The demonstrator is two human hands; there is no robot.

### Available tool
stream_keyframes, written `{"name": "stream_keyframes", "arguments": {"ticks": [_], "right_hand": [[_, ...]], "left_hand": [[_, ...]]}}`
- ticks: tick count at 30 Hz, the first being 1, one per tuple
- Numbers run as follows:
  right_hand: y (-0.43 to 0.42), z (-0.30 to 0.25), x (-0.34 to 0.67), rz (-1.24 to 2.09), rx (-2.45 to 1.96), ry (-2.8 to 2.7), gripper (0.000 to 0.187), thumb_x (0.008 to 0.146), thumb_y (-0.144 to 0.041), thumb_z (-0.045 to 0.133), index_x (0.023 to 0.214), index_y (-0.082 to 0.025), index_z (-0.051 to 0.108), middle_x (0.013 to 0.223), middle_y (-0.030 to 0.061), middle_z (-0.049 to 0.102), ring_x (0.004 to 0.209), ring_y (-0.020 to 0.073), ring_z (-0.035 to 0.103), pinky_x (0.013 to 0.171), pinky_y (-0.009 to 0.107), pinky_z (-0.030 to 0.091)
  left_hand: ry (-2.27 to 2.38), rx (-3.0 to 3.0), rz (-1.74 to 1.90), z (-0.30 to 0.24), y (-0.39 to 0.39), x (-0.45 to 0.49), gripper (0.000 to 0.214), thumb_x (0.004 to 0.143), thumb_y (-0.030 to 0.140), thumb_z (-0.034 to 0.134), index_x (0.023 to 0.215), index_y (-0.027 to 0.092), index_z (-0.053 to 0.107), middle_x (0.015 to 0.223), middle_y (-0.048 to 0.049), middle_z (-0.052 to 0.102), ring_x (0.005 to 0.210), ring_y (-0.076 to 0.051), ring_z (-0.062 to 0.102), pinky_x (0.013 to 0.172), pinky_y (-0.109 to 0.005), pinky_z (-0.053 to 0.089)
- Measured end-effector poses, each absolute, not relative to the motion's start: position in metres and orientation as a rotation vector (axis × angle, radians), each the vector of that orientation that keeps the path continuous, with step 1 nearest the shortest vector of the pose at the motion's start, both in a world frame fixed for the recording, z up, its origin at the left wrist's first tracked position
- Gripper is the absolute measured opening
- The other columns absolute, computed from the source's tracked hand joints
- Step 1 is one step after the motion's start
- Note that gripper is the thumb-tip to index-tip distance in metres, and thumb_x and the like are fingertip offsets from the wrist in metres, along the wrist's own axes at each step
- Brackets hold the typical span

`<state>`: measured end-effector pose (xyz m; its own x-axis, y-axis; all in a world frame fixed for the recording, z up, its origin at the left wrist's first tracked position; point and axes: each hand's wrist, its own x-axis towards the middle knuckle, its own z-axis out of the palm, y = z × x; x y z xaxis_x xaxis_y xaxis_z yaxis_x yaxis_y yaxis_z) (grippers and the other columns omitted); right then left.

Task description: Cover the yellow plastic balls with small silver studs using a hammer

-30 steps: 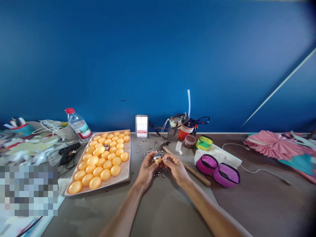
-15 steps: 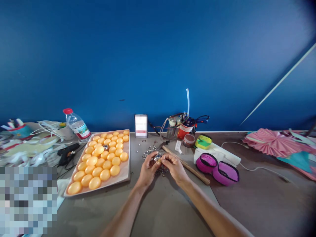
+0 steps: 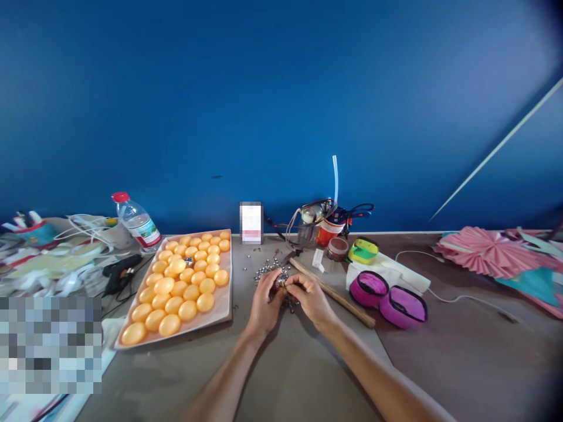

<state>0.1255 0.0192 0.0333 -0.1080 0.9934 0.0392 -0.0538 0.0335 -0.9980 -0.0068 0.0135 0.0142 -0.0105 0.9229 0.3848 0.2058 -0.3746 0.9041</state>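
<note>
My left hand (image 3: 264, 302) is closed round a small ball (image 3: 280, 282) with a shiny silver, bead-studded surface. From the other side, my right hand (image 3: 311, 296) is closed in a pinch with its fingertips at the ball; whatever lies between them is too small to make out. Loose silver beads (image 3: 266, 271) are scattered on the table just beyond and under both hands. To the left, a shallow tray (image 3: 176, 339) holds several plain orange balls (image 3: 187, 310), and among them sits one silver-studded ball (image 3: 189, 262).
A wooden-handled hammer (image 3: 334, 294) lies right of my hands. Behind it stand a jar (image 3: 338, 249), a red cup (image 3: 329, 231) and a small upright screen (image 3: 251, 223). Purple mesh bands (image 3: 402, 308) lie right. A glue gun (image 3: 121, 272) and a bottle (image 3: 138, 223) flank the tray's left.
Both hands stay in nearly the same spot, with only slight finger shifts around the studded ball. The view has moved very slightly.
</note>
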Motion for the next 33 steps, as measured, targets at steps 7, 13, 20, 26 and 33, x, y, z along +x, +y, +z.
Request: {"name": "stream_keyframes", "arguments": {"ticks": [7, 13, 20, 26, 33], "right_hand": [[0.0176, 0.0368, 0.1263, 1.346, -1.123, -1.246, 0.013, 0.067, -0.030, 0.061, 0.072, -0.018, 0.060, 0.062, -0.0030, 0.053, 0.056, 0.0107, 0.044, 0.056, 0.024, 0.034], [0.0169, 0.0389, 0.1262, 1.416, -1.091, -1.183, 0.018, 0.065, -0.034, 0.064, 0.072, -0.018, 0.059, 0.064, -0.0033, 0.054, 0.056, 0.0106, 0.046, 0.057, 0.025, 0.036], [0.0158, 0.0379, 0.1261, 1.439, -1.091, -1.175, 0.019, 0.066, -0.034, 0.065, 0.071, -0.018, 0.057, 0.060, -0.0040, 0.053, 0.054, 0.0106, 0.047, 0.057, 0.025, 0.036], [0.0160, 0.0359, 0.1266, 1.423, -1.093, -1.174, 0.017, 0.069, -0.033, 0.063, 0.070, -0.018, 0.054, 0.055, -0.0039, 0.054, 0.054, 0.0119, 0.049, 0.056, 0.025, 0.037], [0.0145, 0.0349, 0.1262, 1.423, -1.115, -1.185, 0.018, 0.071, -0.033, 0.061, 0.069, -0.018, 0.053, 0.054, -0.0032, 0.054, 0.053, 0.0121, 0.049, 0.054, 0.025, 0.038]], "left_hand": [[1.352, 1.584, 1.393, 0.0119, 0.0103, -0.0073, 0.040, 0.076, 0.019, 0.057, 0.116, 0.019, 0.051, 0.110, -0.0090, 0.060, 0.094, -0.020, 0.058, 0.082, -0.035, 0.046], [1.364, 1.720, 1.405, 0.0161, 0.0083, -0.0093, 0.032, 0.078, 0.019, 0.055, 0.110, 0.019, 0.052, 0.103, -0.0077, 0.061, 0.090, -0.019, 0.058, 0.077, -0.032, 0.046], [1.363, 1.787, 1.431, 0.0186, 0.0063, -0.0090, 0.031, 0.078, 0.017, 0.055, 0.109, 0.019, 0.052, 0.099, -0.0070, 0.061, 0.086, -0.018, 0.058, 0.074, -0.031, 0.047], [1.357, 1.800, 1.453, 0.0195, 0.0058, -0.0085, 0.031, 0.078, 0.017, 0.055, 0.109, 0.019, 0.053, 0.099, -0.0067, 0.061, 0.086, -0.017, 0.058, 0.074, -0.030, 0.047], [1.376, 1.839, 1.455, 0.0190, 0.0052, -0.0086, 0.030, 0.079, 0.018, 0.054, 0.109, 0.020, 0.053, 0.098, -0.0070, 0.061, 0.087, -0.018, 0.058, 0.075, -0.032, 0.047]]}}
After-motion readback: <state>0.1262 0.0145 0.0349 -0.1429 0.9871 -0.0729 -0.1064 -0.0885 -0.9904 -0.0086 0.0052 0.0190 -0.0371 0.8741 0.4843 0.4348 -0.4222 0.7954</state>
